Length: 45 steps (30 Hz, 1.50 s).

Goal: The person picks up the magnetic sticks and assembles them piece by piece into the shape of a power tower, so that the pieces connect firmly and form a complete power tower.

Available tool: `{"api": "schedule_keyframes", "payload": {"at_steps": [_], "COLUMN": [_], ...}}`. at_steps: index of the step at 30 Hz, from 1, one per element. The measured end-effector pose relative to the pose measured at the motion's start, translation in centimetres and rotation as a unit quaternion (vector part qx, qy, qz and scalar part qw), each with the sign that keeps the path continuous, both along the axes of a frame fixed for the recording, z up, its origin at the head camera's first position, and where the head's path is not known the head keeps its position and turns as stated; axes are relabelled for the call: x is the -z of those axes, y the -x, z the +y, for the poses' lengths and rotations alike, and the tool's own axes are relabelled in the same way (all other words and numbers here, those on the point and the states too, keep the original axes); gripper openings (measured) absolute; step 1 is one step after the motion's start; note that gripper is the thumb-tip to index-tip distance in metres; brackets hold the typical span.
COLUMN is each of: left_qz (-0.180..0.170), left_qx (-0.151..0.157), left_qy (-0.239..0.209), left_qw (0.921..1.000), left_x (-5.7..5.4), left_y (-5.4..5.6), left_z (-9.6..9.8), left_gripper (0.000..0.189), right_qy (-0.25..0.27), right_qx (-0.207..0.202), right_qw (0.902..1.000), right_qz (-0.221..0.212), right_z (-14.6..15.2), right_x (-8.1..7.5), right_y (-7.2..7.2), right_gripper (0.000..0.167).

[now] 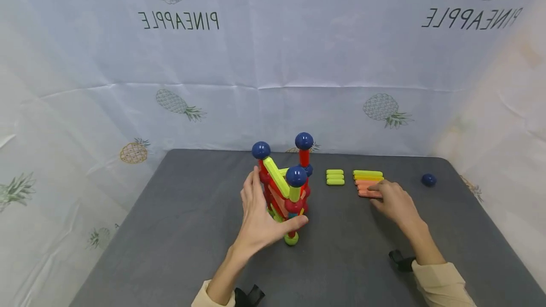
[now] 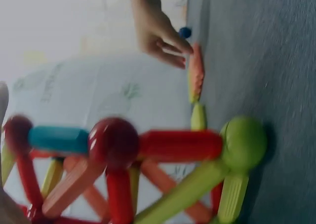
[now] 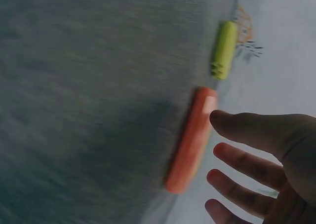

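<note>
A tower of magnetic rods and balls stands on the dark table, with blue balls on top, such as this front blue ball [image 1: 296, 176], red balls [image 2: 114, 142] lower down and a green ball [image 2: 244, 143] at its foot. My left hand [image 1: 266, 224] lies along the tower's left and front sides, fingers straight and thumb stretched across the front. Whether it presses the tower is unclear. My right hand [image 1: 396, 203] hovers at the near end of a row of rods, by an orange rod [image 3: 191, 141]. Thumb and fingers are spread apart, gripping nothing.
Right of the tower lie several short yellow-green rods [image 1: 335, 177]. Beside them, longer yellow rods [image 1: 368, 174] share a row with the orange ones. A loose blue ball [image 1: 428, 180] sits far right on the table [image 1: 183, 221]. A pineapple-print cloth [image 1: 273, 51] hangs behind.
</note>
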<state>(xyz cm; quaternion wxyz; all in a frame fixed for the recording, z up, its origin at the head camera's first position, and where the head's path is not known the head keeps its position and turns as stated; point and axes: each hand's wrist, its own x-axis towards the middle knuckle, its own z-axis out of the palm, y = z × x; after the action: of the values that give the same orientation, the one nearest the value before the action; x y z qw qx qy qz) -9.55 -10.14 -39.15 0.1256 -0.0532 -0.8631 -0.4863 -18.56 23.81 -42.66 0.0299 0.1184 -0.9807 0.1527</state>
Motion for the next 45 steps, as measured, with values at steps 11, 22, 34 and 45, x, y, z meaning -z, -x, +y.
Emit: {"api": "schedule_keyframes", "payload": {"at_steps": [11, 22, 34, 45], "left_qz": [0.051, 0.104, 0.079, 0.043], "left_qx": [-0.033, 0.154, 0.339, 0.337], "left_qy": [-0.018, -0.035, -0.087, -0.094], "left_qw": [0.998, 0.982, 0.9335, 0.9357], "left_x": [0.2, 0.9, 1.8, 1.9], "left_y": [0.7, 1.7, 3.4, 3.3], "left_z": [1.3, -1.9, -3.4, -3.1], "left_gripper": [0.121, 0.106, 0.088, 0.088], "right_qy": [-0.013, 0.03, 0.313, 0.293], "right_qx": [-0.006, -0.029, -0.135, -0.287], "right_qw": [0.9991, 0.9984, 0.8815, 0.7919], "right_qz": [0.039, 0.038, 0.327, 0.453], "right_z": [0.5, 0.3, -6.0, -12.8], "right_x": [2.7, 2.3, -10.1, -13.2], "right_y": [0.7, 0.3, -6.7, -11.0], "right_gripper": [0.037, 0.02, 0.024, 0.028]}}
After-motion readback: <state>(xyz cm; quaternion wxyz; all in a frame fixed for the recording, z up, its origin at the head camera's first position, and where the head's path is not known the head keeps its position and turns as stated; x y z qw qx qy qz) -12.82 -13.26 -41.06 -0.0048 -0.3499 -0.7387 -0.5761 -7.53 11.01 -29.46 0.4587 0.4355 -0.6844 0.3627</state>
